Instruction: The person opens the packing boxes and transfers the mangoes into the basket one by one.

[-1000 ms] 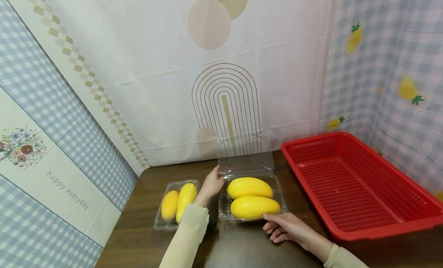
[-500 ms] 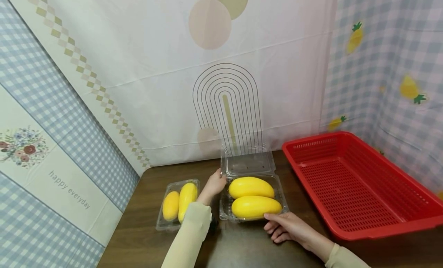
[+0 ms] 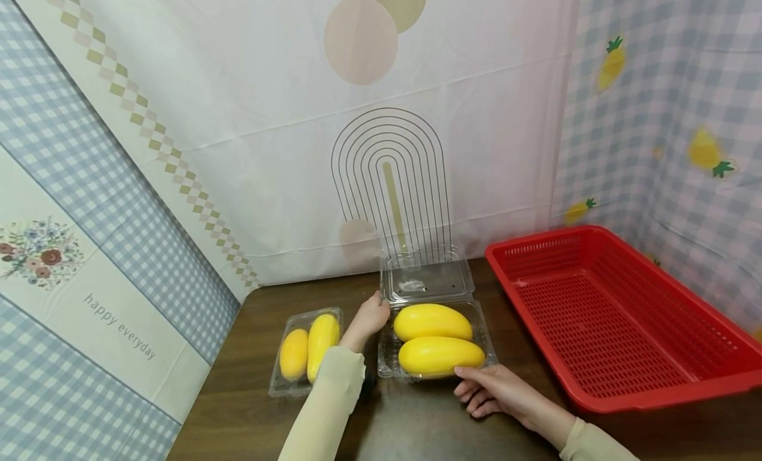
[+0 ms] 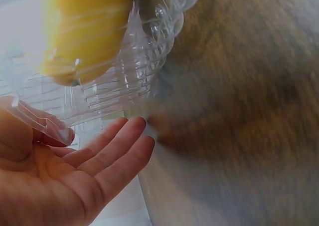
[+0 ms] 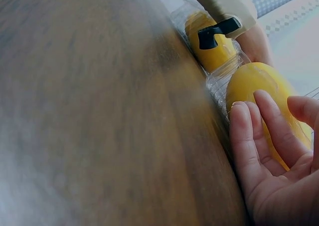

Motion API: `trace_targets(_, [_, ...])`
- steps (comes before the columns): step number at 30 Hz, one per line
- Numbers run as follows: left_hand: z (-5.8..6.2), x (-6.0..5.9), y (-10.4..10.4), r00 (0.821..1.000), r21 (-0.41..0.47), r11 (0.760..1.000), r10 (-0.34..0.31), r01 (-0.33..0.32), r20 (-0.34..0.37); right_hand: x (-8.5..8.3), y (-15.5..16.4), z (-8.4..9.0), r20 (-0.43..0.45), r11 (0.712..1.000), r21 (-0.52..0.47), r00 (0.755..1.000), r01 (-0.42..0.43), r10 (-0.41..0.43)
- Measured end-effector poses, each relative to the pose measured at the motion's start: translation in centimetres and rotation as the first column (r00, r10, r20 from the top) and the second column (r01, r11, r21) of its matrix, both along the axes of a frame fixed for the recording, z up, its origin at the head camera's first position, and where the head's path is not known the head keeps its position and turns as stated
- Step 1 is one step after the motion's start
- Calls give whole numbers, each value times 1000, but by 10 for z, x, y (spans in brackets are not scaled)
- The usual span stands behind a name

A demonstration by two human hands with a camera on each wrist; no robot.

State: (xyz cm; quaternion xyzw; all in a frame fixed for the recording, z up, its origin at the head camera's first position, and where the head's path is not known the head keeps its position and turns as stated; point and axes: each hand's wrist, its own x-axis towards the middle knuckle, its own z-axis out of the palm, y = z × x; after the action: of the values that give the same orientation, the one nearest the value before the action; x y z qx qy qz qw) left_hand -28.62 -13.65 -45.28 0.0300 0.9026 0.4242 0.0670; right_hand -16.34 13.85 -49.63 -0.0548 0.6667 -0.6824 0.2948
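"happy everyday" is showing on the left wall cloth (image 3: 119, 329) while both relaxed hands, left hand (image 3: 370, 317) and right hand (image 3: 491, 389), are touching the ribbed clear clamshell (image 3: 387, 355) of smooth yellow fruit (image 3: 440, 355), gripping nothing.

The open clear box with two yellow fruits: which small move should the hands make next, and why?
Probably the left hand should fold the raised lid forward over the two yellow fruits. The lid stands open behind the clear box, the left hand is at its hinge corner, and the right hand steadies the front edge. The second box beside it looks already closed.
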Motion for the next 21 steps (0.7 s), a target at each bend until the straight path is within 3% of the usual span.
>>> trace_targets(12, [1,5,-2,999,-34,999,-22,23,31,0,0,0,-11,999,18,999,-39,39])
trace_targets(21, [-1,27,-3,999,-122,992,-43,41,-18,1,2,0,-11,999,14,999,-46,46])
